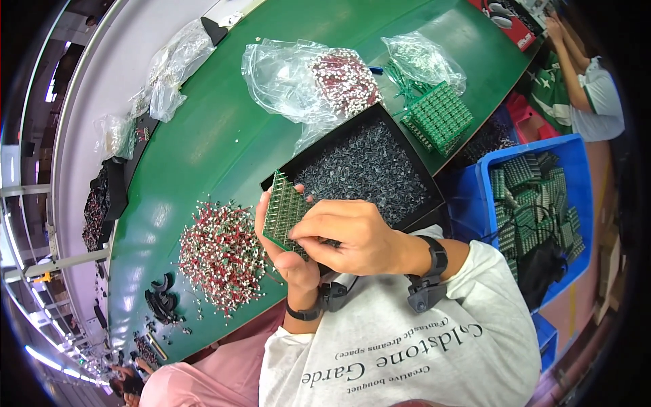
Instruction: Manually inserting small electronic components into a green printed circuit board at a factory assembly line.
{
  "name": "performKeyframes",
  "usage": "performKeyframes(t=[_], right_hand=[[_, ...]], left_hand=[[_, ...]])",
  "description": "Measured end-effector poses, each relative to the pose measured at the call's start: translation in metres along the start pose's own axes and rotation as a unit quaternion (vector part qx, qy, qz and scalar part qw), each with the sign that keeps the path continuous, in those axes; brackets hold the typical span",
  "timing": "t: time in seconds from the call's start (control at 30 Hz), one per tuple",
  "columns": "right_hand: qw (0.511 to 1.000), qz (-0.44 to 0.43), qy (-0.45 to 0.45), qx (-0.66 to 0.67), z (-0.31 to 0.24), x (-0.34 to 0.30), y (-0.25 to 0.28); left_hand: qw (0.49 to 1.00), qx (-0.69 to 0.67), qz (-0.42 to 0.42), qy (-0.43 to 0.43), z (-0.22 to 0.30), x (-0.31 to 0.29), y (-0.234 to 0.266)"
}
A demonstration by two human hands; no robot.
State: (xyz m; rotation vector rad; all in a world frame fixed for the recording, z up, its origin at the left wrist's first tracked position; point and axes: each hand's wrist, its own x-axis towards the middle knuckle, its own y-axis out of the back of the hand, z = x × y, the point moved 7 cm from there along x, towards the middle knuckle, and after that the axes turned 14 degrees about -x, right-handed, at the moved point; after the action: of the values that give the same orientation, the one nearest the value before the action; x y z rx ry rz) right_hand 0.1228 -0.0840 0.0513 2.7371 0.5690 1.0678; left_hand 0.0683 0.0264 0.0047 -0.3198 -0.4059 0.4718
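My left hand (298,270) is closed around the edges of a green circuit board panel (285,205), which it holds up tilted. Rows of small parts cover the panel's face. My right hand (349,230) reaches across it, with thumb and forefinger pinched together at the panel's lower part. Whatever sits between those fingertips is too small to make out. Just beyond both hands lies a black tray (407,122) filled with small dark pieces (366,169). Left of the panel is a heap of small red and white wired parts (224,254) on the green table (203,149).
Toward the back are a clear plastic bag (285,74) with more red and white parts (347,80), and a stack of green boards (439,119). A blue bin (583,197) full of board panels stands at my right. Black curved pieces (161,302) lie left. Another person (593,95) sits far right.
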Motion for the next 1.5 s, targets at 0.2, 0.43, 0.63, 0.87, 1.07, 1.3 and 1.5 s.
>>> performKeyframes(t=[0.2, 0.43, 0.63, 0.87, 1.07, 1.3, 1.5], right_hand=[[0.995, -0.044, -0.072, 0.045, 0.01, -0.003, -0.006], [0.997, -0.015, -0.071, -0.017, 0.021, 0.0, 0.011], [0.999, 0.013, -0.032, 0.019, 0.003, 0.005, 0.009], [0.999, -0.025, -0.034, 0.028, 0.0, 0.001, -0.006], [0.995, -0.005, -0.093, 0.032, 0.014, 0.005, 0.008], [0.988, -0.063, -0.103, -0.092, 0.037, 0.006, 0.014], [0.995, -0.035, -0.079, -0.04, 0.028, 0.014, 0.002]], left_hand=[[1.0, 0.012, -0.007, 0.009, -0.002, -0.005, 0.001], [1.0, 0.015, 0.012, -0.01, 0.004, 0.005, 0.003], [1.0, -0.003, 0.007, -0.01, 0.001, 0.004, 0.003], [1.0, 0.018, 0.008, 0.001, 0.003, 0.004, 0.001], [0.994, -0.073, 0.083, -0.002, 0.002, 0.01, 0.019], [0.983, -0.175, 0.05, 0.031, 0.008, 0.014, 0.021], [0.995, -0.088, 0.055, 0.01, 0.011, 0.008, 0.016]])
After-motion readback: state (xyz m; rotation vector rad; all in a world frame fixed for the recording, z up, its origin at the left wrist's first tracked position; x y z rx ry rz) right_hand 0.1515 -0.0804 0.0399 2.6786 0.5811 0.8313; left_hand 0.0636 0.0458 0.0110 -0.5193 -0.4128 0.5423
